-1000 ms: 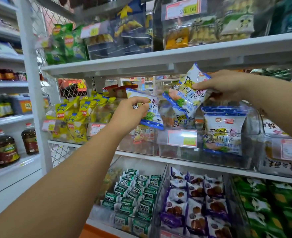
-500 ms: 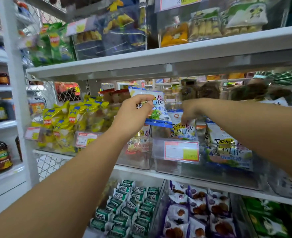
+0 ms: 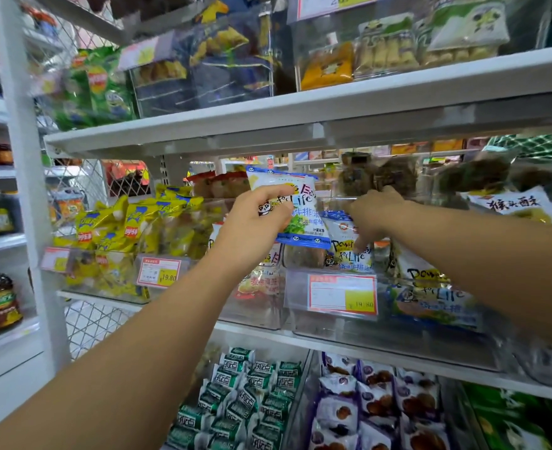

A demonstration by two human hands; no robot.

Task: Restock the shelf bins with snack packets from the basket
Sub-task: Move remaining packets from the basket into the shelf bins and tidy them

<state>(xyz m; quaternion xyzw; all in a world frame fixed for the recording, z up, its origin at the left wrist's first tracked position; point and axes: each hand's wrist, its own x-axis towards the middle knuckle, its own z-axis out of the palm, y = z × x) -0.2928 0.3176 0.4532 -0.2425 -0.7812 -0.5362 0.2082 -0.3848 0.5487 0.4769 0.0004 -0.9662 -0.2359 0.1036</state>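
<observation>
- A blue-and-white snack packet (image 3: 295, 211) is gripped by the left hand (image 3: 257, 219), with the fingers curled around its left edge and the thumb across its front; the packet is held upright in the air, in front of the middle shelf.
- A second blue-and-white packet (image 3: 349, 246) is touched by the right hand (image 3: 373, 216), which is reached into a clear bin (image 3: 333, 316) just right of the left hand; the fingers are bent downward onto the packet's top, and whether the packet is actually pinched cannot be told.
- This second packet is stood upright inside the bin, just below and to the right of the packet in the left hand, whose lower right corner overlaps it in the view.
- A red-bordered price tag (image 3: 342, 297) is fixed to the bin's front, directly below the right hand.
- More packets of the same design (image 3: 430, 300) are seen lying in the bin under the right forearm.
- Yellow crisp bags (image 3: 112, 232) are stacked in a bin to the left of the left hand.
- Green-and-white packets (image 3: 245, 394) and purple packets (image 3: 378, 404) are laid in bins on the lower shelf, beneath both forearms.
- The white upper shelf (image 3: 300, 118) is seen above both hands.
</observation>
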